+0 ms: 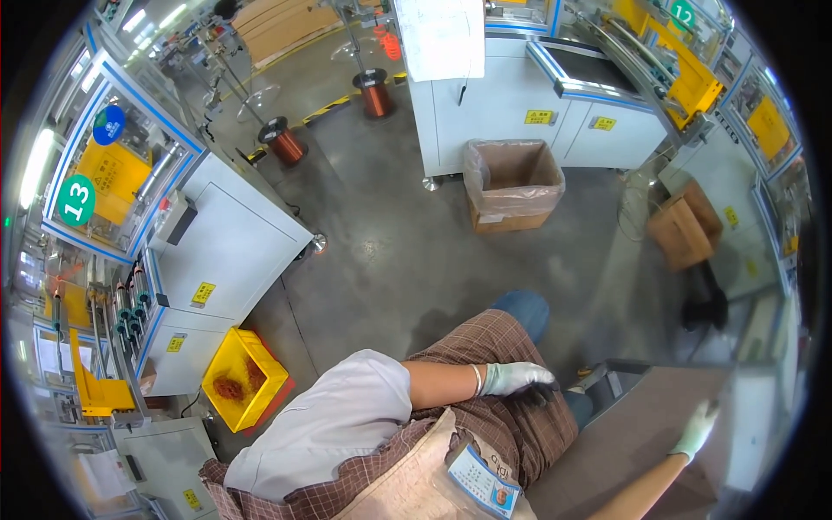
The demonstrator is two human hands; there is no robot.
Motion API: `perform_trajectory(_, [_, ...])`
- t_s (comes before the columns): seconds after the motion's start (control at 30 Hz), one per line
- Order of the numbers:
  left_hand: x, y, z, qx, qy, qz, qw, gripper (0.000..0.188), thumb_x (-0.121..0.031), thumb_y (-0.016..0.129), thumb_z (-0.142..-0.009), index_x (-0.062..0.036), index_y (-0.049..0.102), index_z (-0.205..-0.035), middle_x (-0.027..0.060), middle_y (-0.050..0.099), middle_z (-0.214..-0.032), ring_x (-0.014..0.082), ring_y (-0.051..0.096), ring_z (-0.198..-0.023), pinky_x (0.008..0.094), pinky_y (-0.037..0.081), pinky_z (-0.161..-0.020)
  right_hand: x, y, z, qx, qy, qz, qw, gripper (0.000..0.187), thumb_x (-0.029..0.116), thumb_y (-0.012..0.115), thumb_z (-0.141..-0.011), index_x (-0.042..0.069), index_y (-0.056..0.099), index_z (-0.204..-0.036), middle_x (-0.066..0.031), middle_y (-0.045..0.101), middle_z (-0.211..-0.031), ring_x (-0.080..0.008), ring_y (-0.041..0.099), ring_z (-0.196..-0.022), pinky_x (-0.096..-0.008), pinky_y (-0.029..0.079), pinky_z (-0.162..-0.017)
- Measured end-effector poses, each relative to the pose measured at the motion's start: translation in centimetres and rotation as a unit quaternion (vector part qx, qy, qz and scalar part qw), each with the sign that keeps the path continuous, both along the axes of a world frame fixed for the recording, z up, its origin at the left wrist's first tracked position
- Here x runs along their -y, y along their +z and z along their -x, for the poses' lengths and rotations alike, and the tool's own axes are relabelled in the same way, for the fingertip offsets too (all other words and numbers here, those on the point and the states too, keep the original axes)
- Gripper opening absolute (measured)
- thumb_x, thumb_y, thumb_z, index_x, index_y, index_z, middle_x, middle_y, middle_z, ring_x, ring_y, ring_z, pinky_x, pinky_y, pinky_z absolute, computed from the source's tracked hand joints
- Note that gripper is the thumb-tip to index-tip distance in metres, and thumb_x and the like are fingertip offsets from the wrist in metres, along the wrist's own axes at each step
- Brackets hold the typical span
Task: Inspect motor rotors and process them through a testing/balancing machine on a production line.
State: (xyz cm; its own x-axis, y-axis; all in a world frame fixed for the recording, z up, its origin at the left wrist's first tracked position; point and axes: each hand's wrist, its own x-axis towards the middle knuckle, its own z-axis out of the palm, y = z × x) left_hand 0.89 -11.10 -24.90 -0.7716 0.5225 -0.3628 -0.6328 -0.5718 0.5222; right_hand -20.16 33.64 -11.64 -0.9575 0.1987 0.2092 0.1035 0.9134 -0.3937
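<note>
My left hand [518, 379], in a white glove with dark fingertips, rests against the brown checked apron [472, 347] over my lap. Its fingers stretch out, bent slightly downward, and no object shows in them. At the lower right, my right hand [696, 429], in a pale glove, is over a large flat brown panel [646, 433]. Its fingers point away from me and seem extended. Whether they press on the panel is unclear, and nothing shows in their grasp. A grey frame edge [620, 390] lies between the two hands.
A yellow bin [276, 371] with copper-coloured wire scraps stands at left beside a grey machine cabinet [234, 234]. Ahead are a lined carton [515, 212], a white cabinet [503, 126] and copper wire spools [284, 143]. Another carton [680, 234] is at right.
</note>
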Motion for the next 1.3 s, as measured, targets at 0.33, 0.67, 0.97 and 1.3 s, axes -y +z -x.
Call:
perform_trajectory(0.33, [0.5,1.4,-0.1,-0.004,0.005,-0.006,1.000,0.033,-0.027,0.052,-0.097,0.0012,0.061,-0.113,0.0112,0.068,-0.100,0.0199,0.066,-0.083,0.0336,0.053,-0.079,0.9,-0.2,-0.4,-0.023,-0.004,-0.030,0.999,0.056,0.030,0.050,-0.097,-0.002,0.038,-0.141,-0.0251,0.046,-0.140,-0.0384,0.045,-0.130,-0.0403,0.036,-0.107])
perform_trajectory(0.67, [1.1,0.3,0.2,0.038,-0.061,-0.018,0.997,0.040,-0.031,0.052,-0.098,-0.0044,0.055,-0.128,0.0100,0.065,-0.115,0.0220,0.064,-0.098,0.0405,0.053,-0.086,7.0,4.0,-3.0,0.008,-0.151,-0.071,0.986,0.061,0.037,0.054,-0.091,0.007,0.039,-0.142,-0.0273,0.051,-0.133,-0.0420,0.052,-0.119,-0.0450,0.043,-0.100])
perform_trajectory(0.97, [1.4,0.8,0.3,0.115,-0.087,-0.037,0.989,0.043,-0.036,0.052,-0.097,-0.0063,0.055,-0.127,0.0095,0.065,-0.117,0.0237,0.063,-0.097,0.0441,0.051,-0.086,8.3,6.0,-3.5,0.048,-0.151,-0.029,0.987,0.062,0.040,0.053,-0.090,0.010,0.039,-0.143,-0.0282,0.051,-0.131,-0.0419,0.052,-0.119,-0.0441,0.042,-0.101])
perform_trajectory(1.3, [1.4,1.2,0.2,0.108,-0.091,-0.004,0.990,0.044,-0.037,0.052,-0.096,-0.0055,0.055,-0.127,0.0100,0.064,-0.117,0.0240,0.063,-0.099,0.0435,0.050,-0.088,8.4,6.1,-3.5,0.058,-0.152,-0.030,0.986,0.063,0.041,0.052,-0.090,0.009,0.039,-0.144,-0.0291,0.052,-0.131,-0.0419,0.052,-0.120,-0.0437,0.041,-0.102])
